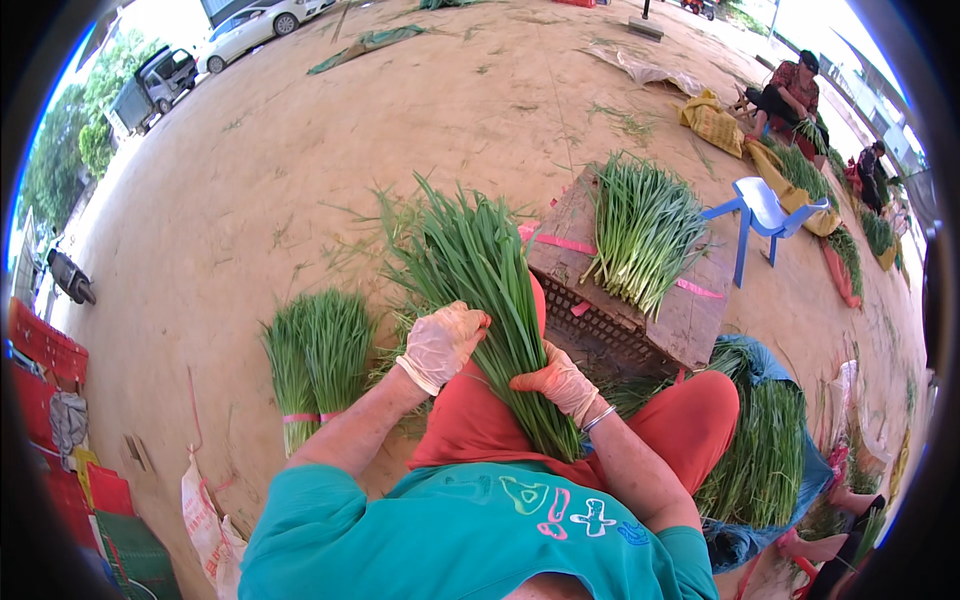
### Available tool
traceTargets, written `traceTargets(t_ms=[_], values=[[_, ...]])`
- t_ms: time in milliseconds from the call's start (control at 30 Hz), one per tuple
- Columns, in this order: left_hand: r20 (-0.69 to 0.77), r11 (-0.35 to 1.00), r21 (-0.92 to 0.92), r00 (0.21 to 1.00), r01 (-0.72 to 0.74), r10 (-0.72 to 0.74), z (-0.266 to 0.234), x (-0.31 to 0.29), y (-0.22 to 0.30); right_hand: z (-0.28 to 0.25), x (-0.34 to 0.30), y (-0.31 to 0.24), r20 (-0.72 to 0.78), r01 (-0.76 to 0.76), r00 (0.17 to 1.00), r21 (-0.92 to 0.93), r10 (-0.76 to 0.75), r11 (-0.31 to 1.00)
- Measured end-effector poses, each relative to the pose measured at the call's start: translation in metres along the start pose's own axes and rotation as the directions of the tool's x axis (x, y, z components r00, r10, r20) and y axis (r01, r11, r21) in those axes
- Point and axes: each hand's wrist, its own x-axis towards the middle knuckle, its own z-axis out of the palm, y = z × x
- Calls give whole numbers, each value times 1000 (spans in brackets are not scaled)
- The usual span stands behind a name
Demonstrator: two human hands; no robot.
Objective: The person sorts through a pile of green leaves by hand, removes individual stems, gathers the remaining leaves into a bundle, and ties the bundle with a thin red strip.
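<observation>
A big loose bunch of garlic chives (480, 270) lies aslant over my lap, its leaf tips pointing away from me. My right hand (560, 383), in a thin clear glove, is closed round the lower part of the bunch. On the bunch's left side my gloved left hand (443, 347) has its fingers curled in a pinch against the leaves. Two tied bundles of chives (315, 350) with pink bands stand on the ground to the left. Ahead to the right, a pile of chives (648, 230) with pale stems rests on a board (700, 320) over a dark crate (605, 325).
Pink strips (560, 242) lie on the board. A blue sack (790, 385) full of chives stands at my right, beyond it a blue-and-white plastic chair (765, 212). Another person (795, 95) sits among yellow sacks (712, 125). Red crates (45, 345) stand far left.
</observation>
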Motion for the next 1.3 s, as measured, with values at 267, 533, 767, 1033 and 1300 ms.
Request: traceTargets(t_ms=[267,533,767,1033,1300], values=[[94,988,143,995,-58,44,6,0,-1,-9,3,16,-29,120,990,-321,-136,939],[161,471,-762,835,444,-526,-20,23,-7,3,1,10,-91,103,983,-459,-162,882],[-41,995,25,995,-94,95,-36,54,-16,3,3,13,-122,89,977,-507,-173,857],[-76,986,-159,997,-42,30,-24,35,-24,5,3,7,-101,96,979,-542,-178,835],[-99,881,-459,978,119,-184,-43,63,-15,12,-4,-4,-114,78,976,-609,-185,789]])
